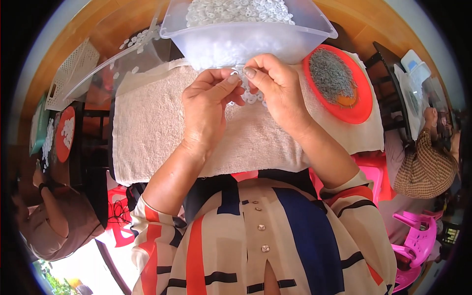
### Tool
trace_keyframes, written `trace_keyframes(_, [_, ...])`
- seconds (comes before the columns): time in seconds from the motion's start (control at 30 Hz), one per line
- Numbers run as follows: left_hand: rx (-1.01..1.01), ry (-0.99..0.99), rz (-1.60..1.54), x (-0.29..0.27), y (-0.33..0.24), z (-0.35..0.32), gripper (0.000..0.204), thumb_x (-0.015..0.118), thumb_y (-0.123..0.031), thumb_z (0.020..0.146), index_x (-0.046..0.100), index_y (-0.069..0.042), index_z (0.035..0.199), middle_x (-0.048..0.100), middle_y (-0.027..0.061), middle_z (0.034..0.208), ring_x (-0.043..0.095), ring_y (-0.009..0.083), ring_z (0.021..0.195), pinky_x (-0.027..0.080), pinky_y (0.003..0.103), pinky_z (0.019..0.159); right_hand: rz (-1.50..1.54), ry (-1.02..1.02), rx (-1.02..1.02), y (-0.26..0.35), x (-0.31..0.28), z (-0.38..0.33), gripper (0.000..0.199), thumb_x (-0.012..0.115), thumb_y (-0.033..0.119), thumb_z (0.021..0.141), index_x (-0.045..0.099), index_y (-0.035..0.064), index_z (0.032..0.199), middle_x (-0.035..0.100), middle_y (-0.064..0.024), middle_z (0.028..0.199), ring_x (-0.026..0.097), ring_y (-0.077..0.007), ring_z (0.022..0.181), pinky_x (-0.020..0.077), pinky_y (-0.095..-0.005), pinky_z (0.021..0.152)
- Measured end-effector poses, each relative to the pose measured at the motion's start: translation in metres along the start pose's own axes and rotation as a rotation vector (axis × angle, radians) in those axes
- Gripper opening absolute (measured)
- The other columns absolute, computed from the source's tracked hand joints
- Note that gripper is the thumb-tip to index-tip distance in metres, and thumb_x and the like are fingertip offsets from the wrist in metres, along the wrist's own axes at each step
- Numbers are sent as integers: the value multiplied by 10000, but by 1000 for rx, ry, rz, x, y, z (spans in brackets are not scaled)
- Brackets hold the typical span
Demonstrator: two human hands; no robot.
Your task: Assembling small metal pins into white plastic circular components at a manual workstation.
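Both my hands meet over the towel's far edge, in front of the clear bin. My left hand point(210, 101) is closed, with thumb and forefinger pinching a small white plastic clip point(235, 73). Beside it, my right hand point(278, 91) is also closed, thumb against forefinger. Whatever lies between those right fingertips is too small to make out. Loose white ring-shaped clips point(252, 97) lie on the towel just below and behind my fingers. A heap of thin grey nails point(330, 73) sits in a red plate point(358, 110) to the right of my right hand.
A clear plastic bin point(246, 44) full of white clips stands at the far edge. The beige towel point(152, 128) covers the table. At left are a clear lid point(98, 81), a white basket point(73, 69) and a co-worker's arm point(51, 209). Another co-worker point(425, 167) sits at right.
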State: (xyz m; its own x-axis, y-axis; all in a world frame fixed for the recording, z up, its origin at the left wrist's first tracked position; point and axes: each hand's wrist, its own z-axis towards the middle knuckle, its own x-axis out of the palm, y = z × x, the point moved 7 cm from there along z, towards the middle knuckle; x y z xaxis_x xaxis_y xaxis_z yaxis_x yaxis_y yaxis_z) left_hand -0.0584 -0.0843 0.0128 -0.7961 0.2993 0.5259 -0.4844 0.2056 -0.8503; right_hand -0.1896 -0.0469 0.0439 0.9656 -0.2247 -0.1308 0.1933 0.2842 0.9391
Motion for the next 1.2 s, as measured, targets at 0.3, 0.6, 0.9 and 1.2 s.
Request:
trace_keyframes(0.3, [114,38,171,18,-11,-7,94,621,-15,885,620,50,952,641,95,825,608,149,695,490,286,601,431,-56,233,-25,-13,15,122,611,131,878,618,10,891,586,-28,709,558,-95,610,414,-234,518])
trace_keyframes(0.6, [776,958,672,202,-62,-100,126,634,12,867,583,41,978,594,90,883,556,148,763,447,258,749,576,37,224,-12,-15,26,163,642,176,896,620,14,889,603,-72,671,599,-172,556,397,-273,479])
trace_keyframes(0.9, [540,368,349,130,-34,-30,128,577,62,898,605,62,1023,609,85,920,562,122,734,456,233,656,858,-97,249,-22,-38,26,148,645,120,833,584,-15,839,567,-99,646,543,-169,464,374,-275,396])
trace_keyframes(1.2, [113,40,100,45,0,22,85,614,7,861,626,58,928,623,95,859,595,159,679,506,299,575,532,-287,114,-16,-58,23,125,619,161,877,621,38,857,582,-12,682,601,-136,574,371,-224,478])
